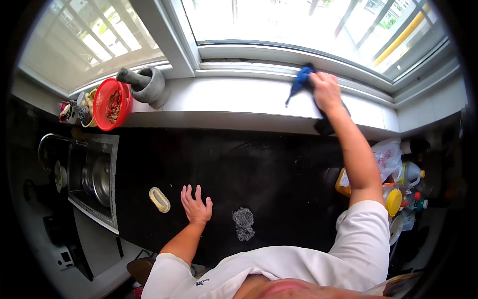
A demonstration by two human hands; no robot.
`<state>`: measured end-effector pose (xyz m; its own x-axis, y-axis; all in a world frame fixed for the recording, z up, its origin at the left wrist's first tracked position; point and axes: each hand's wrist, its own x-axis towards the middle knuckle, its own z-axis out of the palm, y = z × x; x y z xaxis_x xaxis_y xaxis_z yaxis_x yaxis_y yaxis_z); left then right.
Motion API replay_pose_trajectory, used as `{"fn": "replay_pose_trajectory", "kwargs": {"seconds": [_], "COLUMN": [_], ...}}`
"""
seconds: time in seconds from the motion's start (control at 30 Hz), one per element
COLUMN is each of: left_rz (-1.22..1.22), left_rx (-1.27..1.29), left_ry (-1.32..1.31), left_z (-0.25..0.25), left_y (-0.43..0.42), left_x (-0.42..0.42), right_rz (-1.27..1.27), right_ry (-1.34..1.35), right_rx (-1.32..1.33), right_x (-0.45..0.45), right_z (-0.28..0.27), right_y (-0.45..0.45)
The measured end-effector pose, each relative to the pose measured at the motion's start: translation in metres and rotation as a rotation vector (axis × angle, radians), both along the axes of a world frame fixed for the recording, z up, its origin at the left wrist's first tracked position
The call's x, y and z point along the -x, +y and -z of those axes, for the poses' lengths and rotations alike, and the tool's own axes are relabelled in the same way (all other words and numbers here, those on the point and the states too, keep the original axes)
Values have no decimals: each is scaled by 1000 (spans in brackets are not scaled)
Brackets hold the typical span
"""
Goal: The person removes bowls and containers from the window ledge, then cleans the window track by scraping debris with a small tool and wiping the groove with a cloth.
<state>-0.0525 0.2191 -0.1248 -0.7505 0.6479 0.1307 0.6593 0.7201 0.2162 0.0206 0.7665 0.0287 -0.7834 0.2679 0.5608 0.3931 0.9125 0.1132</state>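
My right hand (pixel 327 90) grips a blue and dark cloth (pixel 300 80) at the window track (pixel 249 67), above the white sill (pixel 229 94). Part of the cloth hangs below the hand, over the sill's front edge. On the black countertop (pixel 269 169) rests my left hand (pixel 196 205), fingers spread and holding nothing. Just left of it lies a pale oval object (pixel 160 200), perhaps a sponge or brush. A grey steel-wool scourer (pixel 243 224) sits to its right.
A stone mortar with pestle (pixel 151 87) and a red basket of dried chillies (pixel 112 104) stand on the sill's left end. The sink (pixel 94 174) holds a metal basin. Bottles and jars (pixel 393 199) crowd the counter's right end beside a plastic bag (pixel 387 157).
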Motion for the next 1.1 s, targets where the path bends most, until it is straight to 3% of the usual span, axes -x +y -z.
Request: {"fn": "replay_pose_trajectory", "kwargs": {"seconds": [0.07, 0.13, 0.27, 0.33, 0.5, 0.63, 0.73, 0.93, 1.1], "left_rz": [10, -10, -25, -32, -43, -51, -59, -76, -78], "left_rx": [-11, -20, -11, 6, 21, 33, 29, 20, -9], "left_ry": [-4, -9, -40, -54, -34, -40, -49, -27, 3], "left_z": [-2, -6, -7, -7, -2, -2, -3, -8, -4], "left_y": [0, 0, -2, -1, -2, -3, -3, -4, 0], "left_x": [3, 1, 2, 1, -1, 0, 0, -5, -4], "right_rz": [113, 58, 139, 118, -89, -255, -169, -243, -284], "right_ry": [-22, -20, 16, -85, 19, 101, 219, 66, -90], "right_rx": [31, 96, 99, 130, 117, 308, 561, 283, 245], "right_x": [-48, -71, -46, -5, 120, 209, 251, 248, 231], "right_z": [1, 10, 15, 0, 11, 10, 6, -4, -7], "right_y": [30, 60, 34, -4, -84, -151, -187, -184, -155]}}
